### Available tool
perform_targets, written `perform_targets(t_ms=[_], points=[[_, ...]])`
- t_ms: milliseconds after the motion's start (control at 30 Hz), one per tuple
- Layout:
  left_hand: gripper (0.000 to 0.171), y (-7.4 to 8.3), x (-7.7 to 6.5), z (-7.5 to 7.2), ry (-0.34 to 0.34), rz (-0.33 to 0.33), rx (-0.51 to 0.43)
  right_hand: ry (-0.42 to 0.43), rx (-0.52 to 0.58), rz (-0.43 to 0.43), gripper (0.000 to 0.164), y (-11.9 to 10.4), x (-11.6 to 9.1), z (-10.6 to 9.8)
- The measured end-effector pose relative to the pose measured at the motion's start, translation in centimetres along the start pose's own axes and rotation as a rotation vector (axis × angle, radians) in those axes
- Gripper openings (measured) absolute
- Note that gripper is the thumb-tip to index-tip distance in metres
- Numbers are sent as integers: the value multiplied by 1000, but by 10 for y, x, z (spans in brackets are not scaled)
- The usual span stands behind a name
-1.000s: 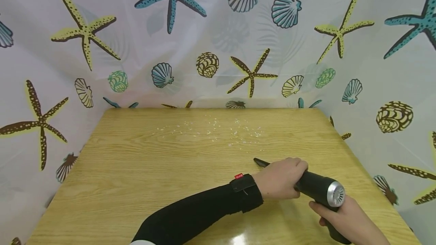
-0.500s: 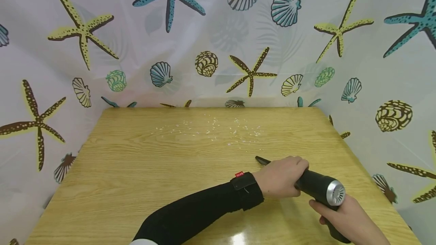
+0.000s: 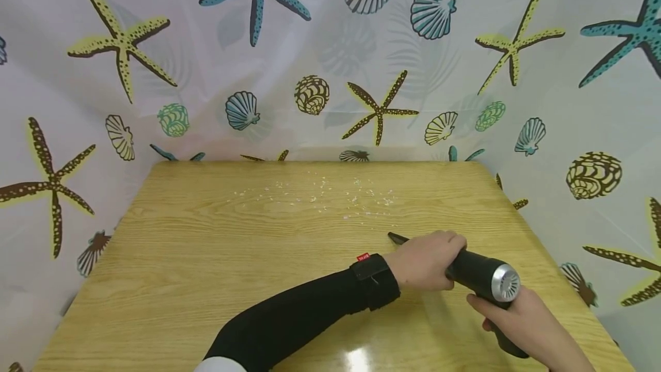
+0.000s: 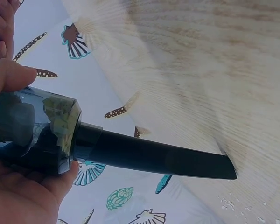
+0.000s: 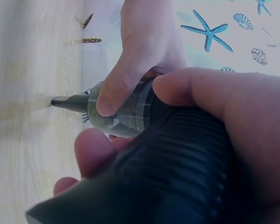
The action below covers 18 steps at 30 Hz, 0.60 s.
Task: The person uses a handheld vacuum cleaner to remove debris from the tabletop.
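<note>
Both hands hold a black handheld vacuum cleaner (image 3: 477, 274) over the right side of the wooden table. My left hand (image 3: 430, 261) grips its front end around the clear dust cup (image 4: 63, 123), where pale yellowish matter shows inside. My right hand (image 3: 529, 323) is wrapped around the ribbed handle (image 5: 177, 163) at the rear. A long black crevice nozzle (image 4: 163, 156) points forward and left, its tip right at the table surface. Small white scraps (image 3: 356, 200) lie scattered beyond the tip, toward the back of the table.
The wooden table (image 3: 206, 263) reaches back to a white curtain (image 3: 289, 62) printed with starfish and shells, which also encloses both sides. My left forearm in a black sleeve (image 3: 299, 309) crosses the front of the table.
The head view has shifted slightly. The nozzle tip has edged a little forward and right, closer to the scraps. Both hands keep their hold on the vacuum cleaner.
</note>
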<state>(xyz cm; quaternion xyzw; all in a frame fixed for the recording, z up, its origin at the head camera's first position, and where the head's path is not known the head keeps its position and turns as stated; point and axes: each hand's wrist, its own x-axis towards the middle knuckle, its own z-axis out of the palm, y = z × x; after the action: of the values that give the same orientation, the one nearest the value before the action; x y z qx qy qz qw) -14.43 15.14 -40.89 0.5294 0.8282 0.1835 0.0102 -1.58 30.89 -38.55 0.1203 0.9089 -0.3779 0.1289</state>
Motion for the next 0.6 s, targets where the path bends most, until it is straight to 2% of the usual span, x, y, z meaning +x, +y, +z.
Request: perform_targets(t_ms=[200,600], points=[[51,-5,3,-1,8,-2,-23,-22,-2,-44,76,-4,5,-6],[51,-7,8,-6,1,-28,-63,-41,-47,-68,74,-7,10,-15]])
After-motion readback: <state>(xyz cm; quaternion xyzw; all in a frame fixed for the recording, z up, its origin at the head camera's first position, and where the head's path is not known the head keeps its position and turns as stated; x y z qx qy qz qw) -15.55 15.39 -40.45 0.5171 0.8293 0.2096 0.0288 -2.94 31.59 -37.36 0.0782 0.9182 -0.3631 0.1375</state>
